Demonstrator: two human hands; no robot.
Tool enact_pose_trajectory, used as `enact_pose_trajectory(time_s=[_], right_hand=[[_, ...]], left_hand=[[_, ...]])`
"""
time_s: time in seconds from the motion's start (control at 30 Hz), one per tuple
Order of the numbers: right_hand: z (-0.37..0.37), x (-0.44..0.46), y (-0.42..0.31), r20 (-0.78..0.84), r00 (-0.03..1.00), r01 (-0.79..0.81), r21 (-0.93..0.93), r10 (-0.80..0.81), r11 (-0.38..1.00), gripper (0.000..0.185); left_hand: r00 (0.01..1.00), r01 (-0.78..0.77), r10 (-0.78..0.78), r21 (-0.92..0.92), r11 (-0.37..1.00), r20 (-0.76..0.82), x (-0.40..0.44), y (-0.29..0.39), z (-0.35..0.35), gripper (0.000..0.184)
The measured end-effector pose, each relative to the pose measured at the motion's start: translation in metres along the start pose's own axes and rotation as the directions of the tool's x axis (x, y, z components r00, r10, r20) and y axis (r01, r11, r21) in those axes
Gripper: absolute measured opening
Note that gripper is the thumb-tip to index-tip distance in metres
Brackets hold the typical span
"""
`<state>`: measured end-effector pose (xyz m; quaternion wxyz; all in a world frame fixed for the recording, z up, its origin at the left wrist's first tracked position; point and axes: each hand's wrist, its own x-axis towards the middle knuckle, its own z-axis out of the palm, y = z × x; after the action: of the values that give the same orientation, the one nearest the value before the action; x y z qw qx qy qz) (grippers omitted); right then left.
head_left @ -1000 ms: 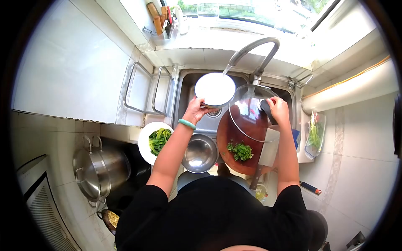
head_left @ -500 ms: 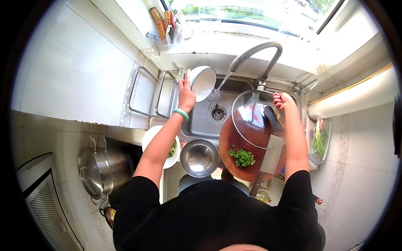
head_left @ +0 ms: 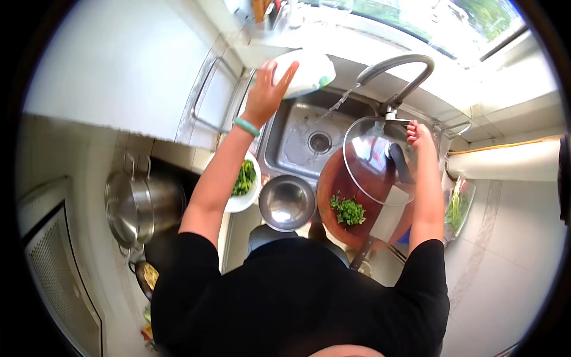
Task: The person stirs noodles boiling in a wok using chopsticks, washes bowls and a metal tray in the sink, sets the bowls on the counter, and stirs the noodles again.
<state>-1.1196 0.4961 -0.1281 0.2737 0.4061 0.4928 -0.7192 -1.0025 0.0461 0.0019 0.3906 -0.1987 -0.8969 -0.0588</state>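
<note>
Head view: left hand grasps a white bowl, thumb and fingers spread over its surface. Bowl is tipped, outer side toward the camera, green marks on its wall; position: above the far left part of the sink, left of the water stream. Right hand is closed on the end of the tap lever. Tap is running; water falls from the spout at a slant toward the basin. Glass lid with a black handle lies over the far part of a round chopping board, below the lever. On the board: chopped greens, near side; cleaver to their right, its blade partly under the lid. Steel bowl sits just left of the board. White dish holding leafy greens is further left, partly hidden by the left forearm.
</note>
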Motion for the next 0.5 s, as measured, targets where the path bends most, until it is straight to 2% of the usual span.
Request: enact_pose_trajectory(time_s=[0.03,0.07,0.1,0.13,0.17,0.23,0.27,0.3,0.37,0.43,0.47,0.5], right_hand=[[0.006,-0.005,0.002,-0.048,0.997,0.059,-0.172,-0.068,0.983,0.037],[0.011,-0.009,0.006,-0.072,0.991,0.079,-0.376,-0.114,0.923,0.04],[0.011,-0.013,0.01,-0.004,0.973,0.174,-0.642,-0.229,0.747,0.039],[0.021,-0.02,0.022,0.123,0.921,0.313,-0.799,-0.37,0.513,0.036],[0.029,-0.026,0.039,0.282,0.841,0.42,-0.878,-0.462,0.23,0.034],[0.075,-0.098,0.082,0.594,0.65,0.642,-0.763,-0.474,-0.076,0.029],[0.099,-0.135,0.104,0.656,0.646,0.667,-0.734,-0.389,-0.131,0.027],[0.116,-0.162,0.127,0.714,0.635,0.696,-0.695,-0.295,-0.183,0.026],[0.128,-0.17,0.175,0.777,0.611,0.744,-0.628,-0.151,-0.228,0.029],[0.141,-0.177,0.214,0.84,0.518,0.762,-0.538,-0.16,-0.361,0.037],[0.146,-0.176,0.228,0.855,0.501,0.754,-0.508,-0.134,-0.417,0.045],[0.151,-0.173,0.241,0.844,0.521,0.705,-0.51,-0.128,-0.493,0.049]], left_hand=[[1.0,0.005,-0.005,0.004,1.0,-0.018,0.0,-0.001,-0.005,0.07],[0.994,0.095,-0.098,-0.06,0.994,-0.041,-0.003,-0.002,-0.006,0.07],[0.98,0.184,-0.192,-0.123,0.975,-0.058,-0.009,0.001,-0.01,0.071],[0.933,0.328,-0.356,-0.276,0.904,-0.056,-0.012,0.007,-0.017,0.075],[0.895,0.381,-0.427,-0.277,0.882,-0.128,-0.013,0.012,-0.026,0.074],[0.71,0.566,-0.703,-0.56,0.605,-0.041,-0.033,0.016,-0.031,0.067],[0.593,0.587,-0.805,-0.693,0.419,0.016,-0.041,0.017,-0.034,0.062],[0.459,0.571,-0.872,-0.809,0.14,0.173,-0.057,0.018,-0.036,0.058],[0.171,0.435,-0.881,-0.836,-0.334,0.441,-0.069,0.032,-0.063,0.056],[0.233,0.317,-0.775,-0.799,-0.511,0.588,-0.095,0.039,-0.091,0.056],[0.215,0.228,-0.742,-0.772,-0.594,0.635,-0.11,0.045,-0.105,0.052],[0.186,0.207,-0.708,-0.731,-0.65,0.681,-0.126,0.05,-0.119,0.052]])
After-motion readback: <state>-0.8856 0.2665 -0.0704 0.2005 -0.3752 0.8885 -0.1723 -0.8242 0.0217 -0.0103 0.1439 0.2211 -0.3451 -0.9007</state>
